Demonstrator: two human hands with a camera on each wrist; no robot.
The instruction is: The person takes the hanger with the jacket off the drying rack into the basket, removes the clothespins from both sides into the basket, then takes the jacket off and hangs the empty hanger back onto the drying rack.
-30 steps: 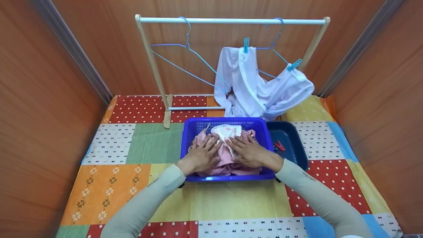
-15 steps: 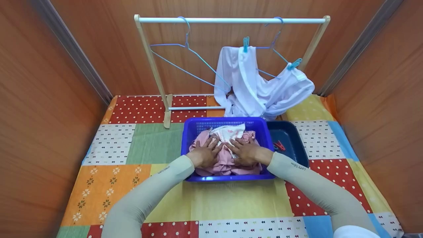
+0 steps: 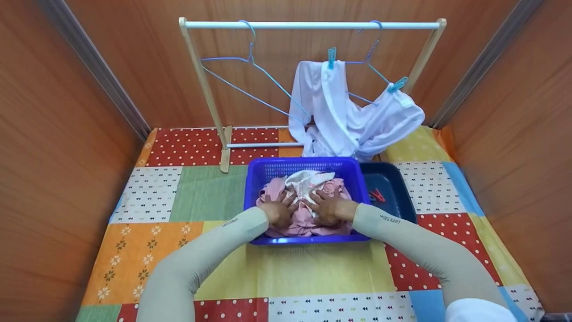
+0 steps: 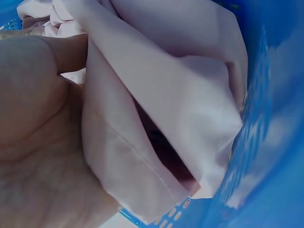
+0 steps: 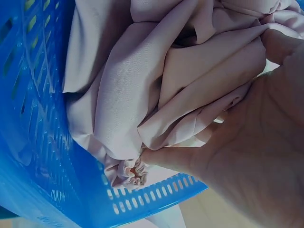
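Since the earlier frames, the left hand (image 3: 279,213) and right hand (image 3: 330,210) have pushed deeper into the pink cloth (image 3: 304,227), and the upper edge of the white printed cloth (image 3: 306,181) has crumpled. Directions are read in the head view from the centre of the blue basket (image 3: 308,240). Pink cloth lies heaped inside the basket, with the white printed cloth on top toward twelve o'clock. Left hand presses at about eight o'clock, right hand at about four. Fingers of both hands are spread apart, not clamped; some fingertips are hidden by folds. In the right wrist view, one finger lies extended against the cloth's gathered trim (image 5: 135,172). At three o'clock, beside the basket, sits a dark tray (image 3: 393,179) holding a red clothespin (image 3: 377,195). A rack (image 3: 308,25) stands at twelve o'clock, carrying a bare hanger (image 3: 273,80) at eleven and a pegged white garment (image 3: 337,112) at one. Patchwork cloth (image 3: 313,268) lies beneath.
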